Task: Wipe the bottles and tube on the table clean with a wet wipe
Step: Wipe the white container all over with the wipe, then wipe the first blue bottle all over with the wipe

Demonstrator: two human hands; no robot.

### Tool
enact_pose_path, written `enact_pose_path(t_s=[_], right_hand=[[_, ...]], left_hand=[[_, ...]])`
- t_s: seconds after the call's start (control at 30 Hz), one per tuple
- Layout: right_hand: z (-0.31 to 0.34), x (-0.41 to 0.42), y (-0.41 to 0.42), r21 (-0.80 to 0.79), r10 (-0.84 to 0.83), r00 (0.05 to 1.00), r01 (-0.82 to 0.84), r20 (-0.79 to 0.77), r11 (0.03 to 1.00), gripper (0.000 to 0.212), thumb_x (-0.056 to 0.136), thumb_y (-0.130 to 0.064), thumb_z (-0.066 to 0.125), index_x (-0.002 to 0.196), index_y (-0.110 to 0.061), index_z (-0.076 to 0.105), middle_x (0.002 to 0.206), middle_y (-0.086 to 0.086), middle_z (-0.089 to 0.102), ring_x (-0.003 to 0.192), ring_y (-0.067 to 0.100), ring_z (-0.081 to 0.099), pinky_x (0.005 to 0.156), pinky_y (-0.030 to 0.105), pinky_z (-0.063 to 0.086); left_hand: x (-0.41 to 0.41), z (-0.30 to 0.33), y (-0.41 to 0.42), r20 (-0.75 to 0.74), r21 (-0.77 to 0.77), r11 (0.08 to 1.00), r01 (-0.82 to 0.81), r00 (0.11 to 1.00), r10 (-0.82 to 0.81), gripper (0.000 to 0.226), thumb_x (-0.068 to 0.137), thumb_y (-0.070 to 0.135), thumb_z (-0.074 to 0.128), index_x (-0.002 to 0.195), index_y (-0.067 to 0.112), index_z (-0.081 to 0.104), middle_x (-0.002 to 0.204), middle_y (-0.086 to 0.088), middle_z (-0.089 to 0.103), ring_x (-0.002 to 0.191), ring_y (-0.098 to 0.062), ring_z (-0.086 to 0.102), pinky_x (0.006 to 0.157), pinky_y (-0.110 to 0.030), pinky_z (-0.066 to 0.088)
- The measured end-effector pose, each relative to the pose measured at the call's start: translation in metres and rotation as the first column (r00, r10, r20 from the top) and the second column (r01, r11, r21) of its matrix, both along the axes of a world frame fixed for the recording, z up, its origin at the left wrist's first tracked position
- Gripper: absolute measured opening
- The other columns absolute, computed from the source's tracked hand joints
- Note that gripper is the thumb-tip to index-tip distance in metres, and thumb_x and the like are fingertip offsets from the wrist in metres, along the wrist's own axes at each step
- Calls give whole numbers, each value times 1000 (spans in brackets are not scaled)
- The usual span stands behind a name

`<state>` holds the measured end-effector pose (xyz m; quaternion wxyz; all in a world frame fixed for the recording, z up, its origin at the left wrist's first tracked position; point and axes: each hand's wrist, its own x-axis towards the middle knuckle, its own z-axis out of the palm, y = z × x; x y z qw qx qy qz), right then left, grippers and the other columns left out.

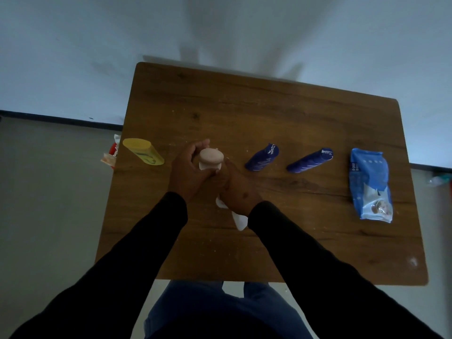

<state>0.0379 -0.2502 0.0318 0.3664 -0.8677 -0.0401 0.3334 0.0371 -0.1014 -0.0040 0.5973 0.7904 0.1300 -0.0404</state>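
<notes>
Wood-grain brown, the worktop carries a row of containers running from its left edge to its right edge. A pale pink-capped bottle stands upright left of the middle of that row. The left hand curls its fingers around the bottle just under the cap. The right hand is closed around a white wet wipe and pressed against the bottle's near right side; a loose tail of the wipe hangs below the wrist.

At the left edge stands a yellow bottle; its label print is too blurred to read. Right of the hands stand two dark blue containers with white script. The nearer blue bottle shows lettering at its top that looks like "NIVEA", though it is small. The farther blue tube has writing too small to make out. Near the right edge lies a light blue wipes pack, flat, with "mee mee" printed at its far end.
</notes>
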Motion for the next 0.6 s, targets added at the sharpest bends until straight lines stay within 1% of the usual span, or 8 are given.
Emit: enact_pose_path(t_s=[0.13, 0.27, 0.33, 0.37, 0.43, 0.47, 0.53, 0.6], right_hand=[[7, -3, -6, -49, -21, 999, 22, 24, 999, 71, 86, 0, 66, 149, -7, 35, 125, 8, 63, 111, 21, 63, 81, 27, 47], [20, -7, -13, -29, -32, 999, 32, 5, 999, 65, 86, 0, 67, 145, -9, 42, 125, 8, 63, 114, 23, 62, 83, 28, 47], [29, -10, -19, -20, -21, 999, 22, 30, 1000, 53, 87, -1, 67, 137, -10, 50, 110, 4, 66, 100, 17, 64, 76, 21, 46], [34, -13, -23, -6, -19, 999, 19, 47, 1000, 49, 88, -2, 66, 134, -12, 52, 100, -2, 64, 89, 9, 63, 70, 16, 43], [44, -20, -33, 23, -6, 998, 5, 62, 1000, 54, 89, -3, 67, 137, -19, 50, 86, -13, 57, 76, -1, 56, 64, 11, 40], [48, -23, -37, 27, 9, 998, -11, 61, 1000, 59, 89, -4, 67, 142, -21, 47, 83, -14, 56, 74, -2, 55, 64, 12, 40], [52, -29, -49, 13, 37, 999, -38, 38, 999, 59, 90, -7, 68, 143, -22, 48, 83, -14, 55, 74, -2, 55, 64, 12, 40], [51, -32, -64, -12, 32, 999, -32, 14, 999, 54, 90, -10, 69, 141, -21, 52, 90, -11, 59, 79, 0, 56, 66, 11, 41]], left_hand=[[-7, 15, -4, 45, 27, 1000, -9, 999, 8, 82, 66, 19, 90, 138, 18, 51, 139, 5, 55, 129, -3, 50, 106, -34, 46], [-16, 33, -9, 128, 112, 994, -20, 992, 6, 85, 68, 29, 89, 142, 20, 47, 145, 10, 49, 133, -1, 43, 109, -32, 41], [-21, 47, -16, 184, 181, 981, -66, 982, 33, 82, 71, 29, 88, 141, 20, 47, 142, 11, 48, 131, 1, 42, 106, -26, 39], [-24, 55, -22, 235, 227, 968, -107, 971, 52, 79, 72, 27, 87, 140, 19, 48, 140, 11, 48, 131, -1, 43, 105, -27, 39], [-31, 71, -35, 383, 306, 931, -198, 921, 70, 66, 76, 22, 85, 133, 12, 53, 135, 7, 50, 131, -14, 46, 106, -39, 42], [-35, 76, -43, 452, 306, 921, -241, 888, 82, 57, 78, 20, 83, 128, 10, 56, 132, 4, 53, 129, -18, 49, 104, -43, 44], [-41, 81, -60, 516, 197, 941, -275, 845, 139, 42, 83, 17, 78, 119, 9, 58, 123, -1, 60, 116, -21, 58, 96, -43, 50], [-46, 79, -76, 465, 34, 967, -253, 860, 209, 31, 87, 19, 72, 114, 9, 59, 115, -6, 64, 107, -21, 62, 89, -47, 53]])
